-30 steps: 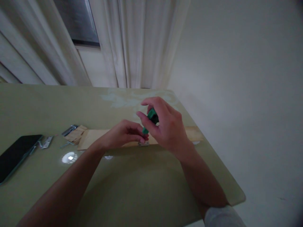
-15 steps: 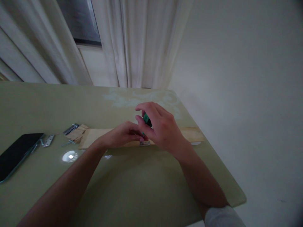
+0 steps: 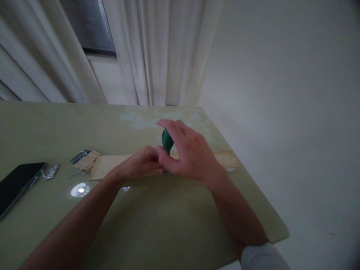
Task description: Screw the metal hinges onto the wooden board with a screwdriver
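Observation:
My right hand [image 3: 189, 153] is closed round the green handle of a screwdriver [image 3: 167, 141], which stands nearly upright over the near edge of a long wooden board [image 3: 109, 165]. A small metal hinge [image 3: 165, 172] peeks out under the hand at that edge. My left hand [image 3: 143, 163] rests on the board just left of the tool, fingers pinched together at its tip; what they pinch is hidden.
The board lies across a pale green table [image 3: 157, 225]. To its left are a metal hinge [image 3: 80, 156] on a small wood piece [image 3: 87, 162], another hinge [image 3: 50, 171] and a dark phone [image 3: 15, 183]. The table's right edge drops to the floor; curtains hang behind.
My right hand has turned and lowered the screwdriver, bringing the green handle more upright and closer to my left hand. The view has shifted slightly.

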`<state>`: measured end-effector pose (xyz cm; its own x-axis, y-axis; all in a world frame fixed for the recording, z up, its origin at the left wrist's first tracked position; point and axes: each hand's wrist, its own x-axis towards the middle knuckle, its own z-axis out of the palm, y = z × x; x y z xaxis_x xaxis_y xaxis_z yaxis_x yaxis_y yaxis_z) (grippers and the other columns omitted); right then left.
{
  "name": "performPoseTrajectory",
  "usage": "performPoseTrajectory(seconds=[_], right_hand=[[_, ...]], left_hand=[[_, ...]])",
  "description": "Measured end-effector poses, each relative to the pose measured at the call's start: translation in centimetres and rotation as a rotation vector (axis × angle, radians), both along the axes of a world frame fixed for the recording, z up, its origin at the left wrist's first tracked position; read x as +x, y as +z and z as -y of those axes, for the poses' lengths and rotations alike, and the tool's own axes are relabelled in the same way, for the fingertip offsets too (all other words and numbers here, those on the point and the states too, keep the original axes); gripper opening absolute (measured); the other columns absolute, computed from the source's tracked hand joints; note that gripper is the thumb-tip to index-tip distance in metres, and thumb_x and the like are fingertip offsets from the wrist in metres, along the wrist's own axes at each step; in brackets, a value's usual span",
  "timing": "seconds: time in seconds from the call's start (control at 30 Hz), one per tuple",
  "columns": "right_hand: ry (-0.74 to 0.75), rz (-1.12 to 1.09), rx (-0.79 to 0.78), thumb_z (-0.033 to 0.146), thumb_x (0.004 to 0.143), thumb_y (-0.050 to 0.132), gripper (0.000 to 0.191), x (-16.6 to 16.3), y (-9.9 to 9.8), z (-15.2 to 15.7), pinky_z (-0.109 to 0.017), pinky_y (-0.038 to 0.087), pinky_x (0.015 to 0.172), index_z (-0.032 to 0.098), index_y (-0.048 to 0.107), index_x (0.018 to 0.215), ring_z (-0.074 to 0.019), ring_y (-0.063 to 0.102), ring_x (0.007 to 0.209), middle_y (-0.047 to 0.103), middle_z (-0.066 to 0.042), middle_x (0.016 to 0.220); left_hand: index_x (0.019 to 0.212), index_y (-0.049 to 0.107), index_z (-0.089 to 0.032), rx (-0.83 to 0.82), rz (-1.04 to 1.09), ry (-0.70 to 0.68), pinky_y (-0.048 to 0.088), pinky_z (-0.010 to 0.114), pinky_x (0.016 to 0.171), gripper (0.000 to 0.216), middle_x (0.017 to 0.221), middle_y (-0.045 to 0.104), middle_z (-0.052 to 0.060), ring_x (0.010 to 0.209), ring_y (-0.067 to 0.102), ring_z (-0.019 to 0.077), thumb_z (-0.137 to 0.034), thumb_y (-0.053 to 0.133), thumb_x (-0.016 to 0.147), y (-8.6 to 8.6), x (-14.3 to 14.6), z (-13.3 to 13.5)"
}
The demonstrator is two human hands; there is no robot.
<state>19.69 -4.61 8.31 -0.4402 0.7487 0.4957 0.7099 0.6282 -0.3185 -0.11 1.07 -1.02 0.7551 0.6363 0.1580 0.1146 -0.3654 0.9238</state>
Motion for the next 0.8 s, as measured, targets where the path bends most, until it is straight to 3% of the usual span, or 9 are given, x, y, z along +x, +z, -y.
performPoseTrajectory(seconds=[0.1, 0.2, 0.4, 0.5, 0.6, 0.73, 0.8], right_hand=[[-0.06, 0.008, 0.017, 0.034, 0.103, 0.055, 0.035, -0.03, -0.01, -0.07, -0.036, 0.053, 0.084, 0.02, 0.058, 0.136, -0.0236, 0.068, 0.101, 0.07, -0.009, 0.12], [0.027, -0.029, 0.047, 0.023, 0.098, 0.053, 0.039, 0.01, -0.03, -0.05, -0.034, 0.053, 0.086, 0.021, 0.055, 0.138, -0.0214, 0.067, 0.103, 0.068, -0.008, 0.123], [-0.088, -0.054, 0.024, 0.045, 0.102, 0.066, 0.036, 0.15, -0.33, -0.23, -0.036, 0.053, 0.082, 0.023, 0.057, 0.128, -0.024, 0.069, 0.098, 0.072, -0.008, 0.114], [0.044, -0.111, 0.022, 0.03, 0.103, 0.062, 0.032, 0.19, -0.5, -0.39, -0.036, 0.053, 0.091, 0.023, 0.054, 0.133, -0.022, 0.068, 0.107, 0.07, -0.008, 0.125], [0.111, -0.115, 0.014, 0.024, 0.099, 0.061, 0.044, 0.06, -0.44, -0.27, -0.034, 0.053, 0.095, 0.021, 0.05, 0.142, -0.0207, 0.066, 0.111, 0.068, -0.009, 0.132], [-0.064, -0.043, -0.019, 0.043, 0.099, 0.066, 0.036, -0.07, -0.07, 0.01, -0.033, 0.05, 0.077, 0.023, 0.059, 0.128, -0.0206, 0.067, 0.088, 0.074, -0.005, 0.108], [-0.033, -0.045, -0.055, 0.04, 0.099, 0.064, 0.032, -0.01, 0.17, 0.16, -0.031, 0.048, 0.073, 0.023, 0.059, 0.126, -0.0185, 0.065, 0.08, 0.075, -0.003, 0.1]], left_hand=[[0.08, 0.079, -0.015, -0.07, 0.007, 0.029, 0.053, 0.021, 0.062, 0.015, 0.077, 0.077, 0.003, 0.07, 0.068, 0.0141, -0.029, 0.081, 0.086, 0.11, 0.24, 0.22], [0.084, 0.08, -0.015, -0.04, -0.015, 0.003, 0.054, 0.021, 0.066, 0.014, 0.081, 0.079, 0.002, 0.073, 0.069, 0.0138, -0.027, 0.077, 0.09, 0.5, 0.26, 0.36], [0.082, 0.08, -0.014, -0.08, 0.007, 0.027, 0.056, 0.023, 0.065, 0.016, 0.079, 0.079, 0.004, 0.072, 0.071, 0.0163, -0.03, 0.082, 0.085, 0.62, 0.46, 0.17], [0.091, 0.082, -0.015, -0.038, -0.053, -0.03, 0.059, 0.024, 0.071, 0.016, 0.086, 0.081, 0.005, 0.079, 0.074, 0.0177, -0.031, 0.078, 0.089, 0.49, 0.17, 0.09], [0.089, 0.08, -0.015, 0.034, -0.041, -0.02, 0.057, 0.024, 0.073, 0.017, 0.086, 0.08, 0.004, 0.08, 0.071, 0.0159, -0.029, 0.071, 0.095, 0.32, -0.17, 0.06], [0.081, 0.077, -0.014, -0.037, -0.029, 0.036, 0.055, 0.022, 0.066, 0.015, 0.08, 0.078, 0.003, 0.073, 0.069, 0.015, -0.027, 0.077, 0.089, 0.22, -0.14, 0.07], [0.085, 0.078, -0.014, -0.059, -0.041, 0.022, 0.055, 0.022, 0.067, 0.013, 0.083, 0.078, 0.003, 0.075, 0.069, 0.0154, -0.027, 0.079, 0.087, 0.31, -0.18, 0.08]])
